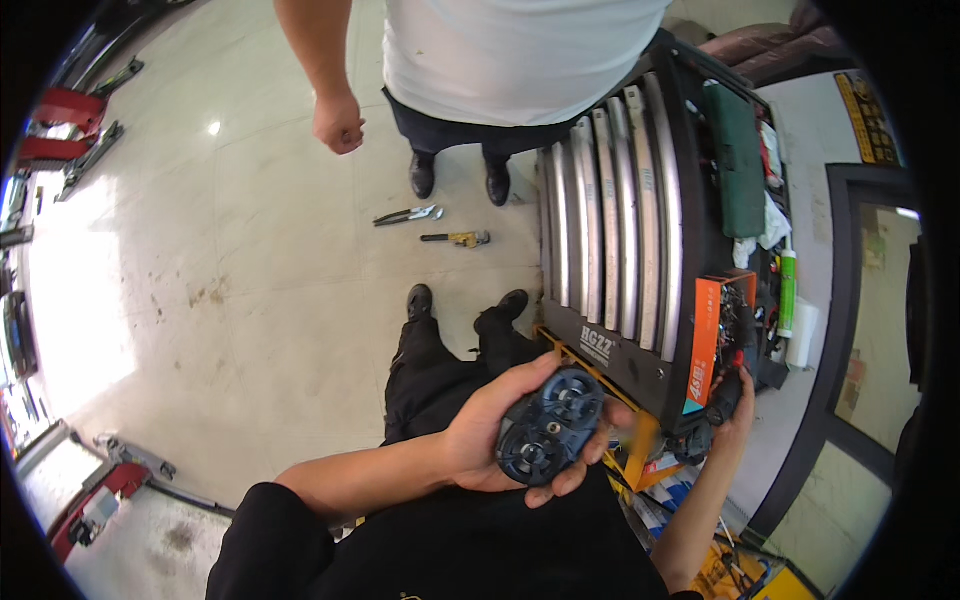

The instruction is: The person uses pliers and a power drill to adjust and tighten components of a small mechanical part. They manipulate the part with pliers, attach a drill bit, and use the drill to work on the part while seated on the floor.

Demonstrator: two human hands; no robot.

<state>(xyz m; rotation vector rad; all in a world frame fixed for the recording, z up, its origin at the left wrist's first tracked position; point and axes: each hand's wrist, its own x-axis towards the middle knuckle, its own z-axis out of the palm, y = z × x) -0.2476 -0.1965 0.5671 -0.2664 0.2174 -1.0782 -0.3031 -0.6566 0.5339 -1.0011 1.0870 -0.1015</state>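
My left hand (487,428) is closed around a black part with two round spoked wheels (552,425) side by side and a small bolt hole between them, held in front of my chest. The fingers curl under its far side. Off to the right, my right hand (738,412) grips a dark tool with a bit of red on it (726,392), beside an orange cardboard box (707,335) at the near end of the tool cabinet's top. Exactly what kind of tool it is, I cannot make out.
A black tool cabinet (608,345) with silver drawer fronts stands at my right. Its top carries a green case (735,160) and a green tube (787,292). On the floor lie pliers (408,215) and a yellow pipe wrench (458,239). A person in a white shirt (510,60) stands opposite.
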